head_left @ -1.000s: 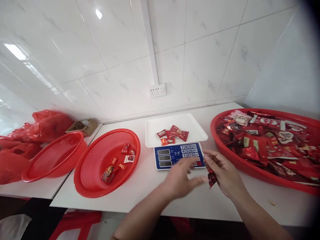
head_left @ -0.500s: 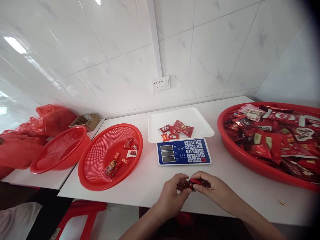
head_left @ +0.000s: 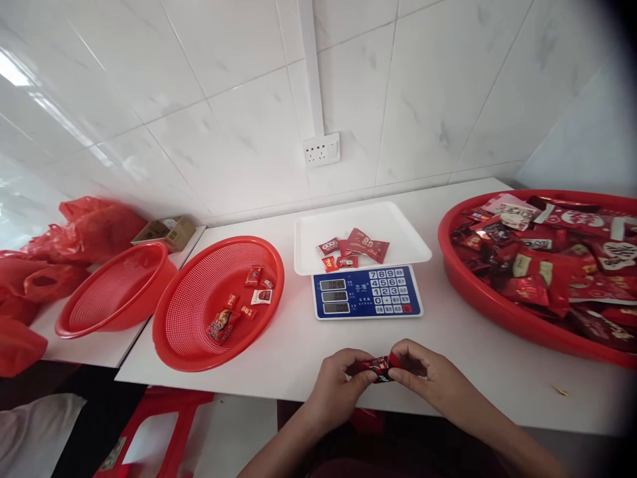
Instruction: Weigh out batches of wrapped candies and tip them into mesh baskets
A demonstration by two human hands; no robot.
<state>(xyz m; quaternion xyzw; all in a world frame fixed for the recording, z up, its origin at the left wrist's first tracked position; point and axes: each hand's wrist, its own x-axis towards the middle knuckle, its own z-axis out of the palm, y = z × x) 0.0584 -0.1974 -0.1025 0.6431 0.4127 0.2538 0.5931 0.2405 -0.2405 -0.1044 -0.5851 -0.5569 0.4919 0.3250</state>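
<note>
Between my two hands, near the table's front edge, is a small dark red and black wrapped candy (head_left: 381, 368). My left hand (head_left: 339, 384) pinches its left end between thumb and fingers. At its other end, my right hand (head_left: 423, 372) grips the wrapper the same way. Just beyond them stands a blue and white digital scale (head_left: 367, 292). Its white tray (head_left: 403, 229) carries several red candy packets (head_left: 365, 245) in a small cluster.
On the right sits a big red basin (head_left: 450, 259) heaped with red snack packets (head_left: 547, 265). A red basket (head_left: 174, 312) to the left has several packets. Farther left are another red basket (head_left: 107, 292), red plastic bags (head_left: 99, 229) and a cardboard box (head_left: 174, 231). A red stool (head_left: 169, 438) stands below.
The candy, mostly hidden by my fingers before, now shows more of its wrapper as my hands have drawn slightly apart along it. The head view has shifted a little.
</note>
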